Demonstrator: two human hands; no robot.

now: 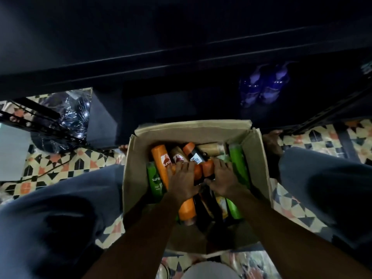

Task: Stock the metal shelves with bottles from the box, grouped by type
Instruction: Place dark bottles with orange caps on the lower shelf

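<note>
An open cardboard box (pixel 255 158) sits on the floor between my knees, filled with several orange, green, brown and black bottles lying jumbled. Both hands are inside it. My left hand (pixel 184 179) lies over an orange bottle (pixel 198 172), with its fingers curled on it beside a tall orange bottle (pixel 161 160). My right hand (pixel 223 178) grips the same orange bottle from the right. A green bottle (pixel 238 164) lies along the box's right wall, another green bottle (pixel 154 178) at the left. The dark metal shelf (pixel 181 63) runs across the frame above the box.
Two purple bottles (pixel 263 85) stand in the dark on the shelf's lower level at the right. A shiny wrapped bundle (pixel 66 117) and a dark block (pixel 101 119) sit at the left. Patterned tile floor (pixel 66 164) lies on both sides; my knees flank the box.
</note>
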